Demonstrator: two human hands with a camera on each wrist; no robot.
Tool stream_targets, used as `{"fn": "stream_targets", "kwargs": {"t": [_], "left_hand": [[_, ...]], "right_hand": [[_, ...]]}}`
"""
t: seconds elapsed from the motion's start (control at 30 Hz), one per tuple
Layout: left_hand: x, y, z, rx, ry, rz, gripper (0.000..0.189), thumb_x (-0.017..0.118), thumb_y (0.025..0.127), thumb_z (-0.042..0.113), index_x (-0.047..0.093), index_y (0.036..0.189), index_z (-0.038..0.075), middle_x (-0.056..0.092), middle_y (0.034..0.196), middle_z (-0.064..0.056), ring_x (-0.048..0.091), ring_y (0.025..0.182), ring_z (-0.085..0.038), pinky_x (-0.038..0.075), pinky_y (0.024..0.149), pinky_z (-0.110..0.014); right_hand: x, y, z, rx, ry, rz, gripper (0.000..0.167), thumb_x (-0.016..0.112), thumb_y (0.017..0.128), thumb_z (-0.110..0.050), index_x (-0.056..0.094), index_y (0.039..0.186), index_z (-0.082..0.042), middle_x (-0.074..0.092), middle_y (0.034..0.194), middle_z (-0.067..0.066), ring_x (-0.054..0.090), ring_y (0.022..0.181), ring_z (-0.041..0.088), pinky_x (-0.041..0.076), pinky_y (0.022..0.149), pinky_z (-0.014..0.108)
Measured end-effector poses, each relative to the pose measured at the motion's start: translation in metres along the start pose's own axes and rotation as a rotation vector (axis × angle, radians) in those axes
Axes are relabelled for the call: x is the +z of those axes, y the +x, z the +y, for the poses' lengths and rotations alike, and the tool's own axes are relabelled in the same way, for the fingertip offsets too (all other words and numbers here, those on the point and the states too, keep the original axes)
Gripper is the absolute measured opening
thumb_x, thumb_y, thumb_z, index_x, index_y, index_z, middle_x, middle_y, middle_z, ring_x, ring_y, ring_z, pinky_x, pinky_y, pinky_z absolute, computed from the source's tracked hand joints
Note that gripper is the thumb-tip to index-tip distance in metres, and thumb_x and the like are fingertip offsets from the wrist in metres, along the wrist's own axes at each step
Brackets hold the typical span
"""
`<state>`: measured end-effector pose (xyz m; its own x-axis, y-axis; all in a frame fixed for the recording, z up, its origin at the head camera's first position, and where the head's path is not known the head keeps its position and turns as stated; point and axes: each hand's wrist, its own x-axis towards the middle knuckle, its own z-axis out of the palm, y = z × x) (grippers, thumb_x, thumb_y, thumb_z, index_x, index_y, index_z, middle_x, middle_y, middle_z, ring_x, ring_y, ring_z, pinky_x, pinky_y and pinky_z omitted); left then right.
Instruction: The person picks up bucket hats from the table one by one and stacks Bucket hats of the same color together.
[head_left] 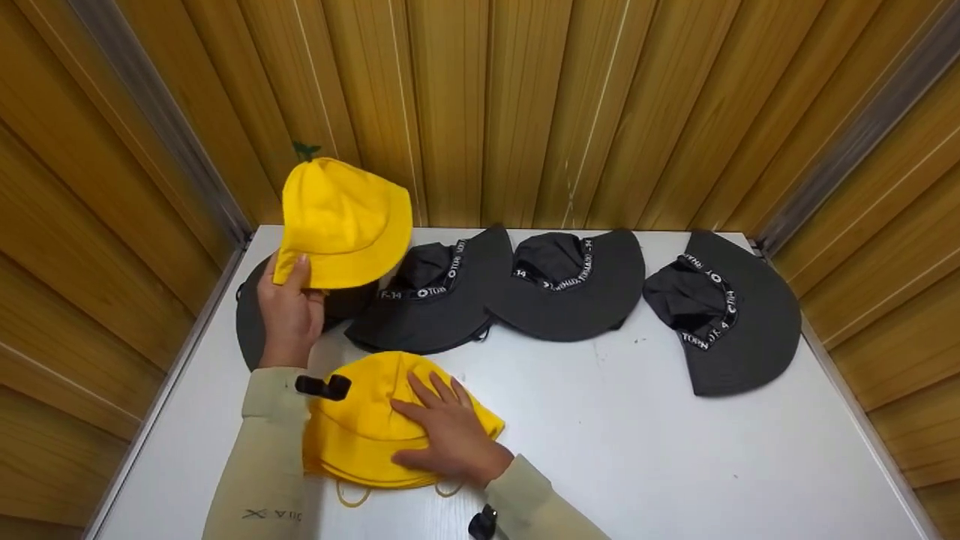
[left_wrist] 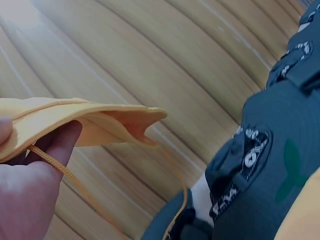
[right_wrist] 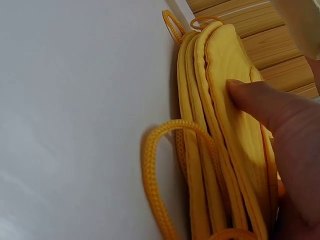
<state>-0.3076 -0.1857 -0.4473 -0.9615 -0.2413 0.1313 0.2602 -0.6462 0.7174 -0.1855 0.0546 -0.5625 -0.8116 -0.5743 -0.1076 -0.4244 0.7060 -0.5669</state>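
My left hand (head_left: 289, 319) holds a yellow bucket hat (head_left: 341, 225) up by its brim, thumb on the outer side. A green sprout (head_left: 306, 151) stands on that hat's crown. In the left wrist view, the brim edge (left_wrist: 85, 112) lies between thumb and fingers, and a yellow cord (left_wrist: 75, 182) hangs from it. My right hand (head_left: 450, 435) rests with spread fingers on a stack of yellow hats (head_left: 367, 420) lying on the table. Several layered brims (right_wrist: 210, 125) and cord loops (right_wrist: 150, 165) show in the right wrist view.
Dark grey hats lie along the back of the white table (head_left: 600, 442): one (head_left: 251, 315) partly behind my left hand, then another (head_left: 427, 326), a third (head_left: 574, 311) overlapping it, and one (head_left: 757, 322) at the right. Wood-patterned panels (head_left: 525, 112) enclose the table.
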Motion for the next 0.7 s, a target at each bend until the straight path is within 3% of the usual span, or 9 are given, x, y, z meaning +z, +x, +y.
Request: {"fn": "stream_targets", "kwargs": {"t": [0.17,0.33,0.5,0.7], "left_hand": [[0.017,-0.014,0.002,0.048,0.001,-0.088,0.036,0.059,0.104,0.013,0.051,0.137,0.001,0.054,0.131,-0.013,0.056,0.121,-0.025,0.054,0.107,-0.033],[0.031,-0.028,0.005,0.049,0.022,-0.16,0.03,0.057,0.105,0.014,0.053,0.133,0.002,0.056,0.126,-0.012,0.059,0.117,-0.023,0.054,0.106,-0.035],[0.043,-0.042,0.009,0.033,0.039,-0.237,0.028,0.054,0.106,0.013,0.053,0.132,0.003,0.056,0.124,-0.011,0.06,0.116,-0.023,0.055,0.106,-0.037],[0.058,-0.057,0.011,-0.026,-0.012,-0.295,0.025,0.054,0.106,0.012,0.055,0.131,0.004,0.059,0.121,-0.01,0.063,0.113,-0.022,0.056,0.104,-0.038]], "right_hand": [[-0.004,-0.002,0.006,-0.014,0.195,0.071,0.066,0.065,0.091,-0.063,0.048,0.151,-0.039,0.023,0.17,-0.009,0.012,0.161,0.025,0.005,0.13,0.057],[-0.012,-0.007,0.014,0.014,0.547,0.218,0.053,0.07,0.095,-0.046,0.059,0.143,-0.027,0.037,0.165,-0.007,0.023,0.158,0.021,0.015,0.13,0.053],[-0.031,-0.011,0.025,0.004,0.862,0.404,0.041,0.068,0.1,-0.022,0.061,0.139,-0.011,0.045,0.161,0.004,0.036,0.153,0.02,0.026,0.128,0.046],[-0.066,-0.015,0.041,-0.069,1.04,0.625,0.044,0.065,0.1,-0.011,0.053,0.139,0.003,0.044,0.16,0.015,0.037,0.152,0.029,0.028,0.126,0.05]]}}
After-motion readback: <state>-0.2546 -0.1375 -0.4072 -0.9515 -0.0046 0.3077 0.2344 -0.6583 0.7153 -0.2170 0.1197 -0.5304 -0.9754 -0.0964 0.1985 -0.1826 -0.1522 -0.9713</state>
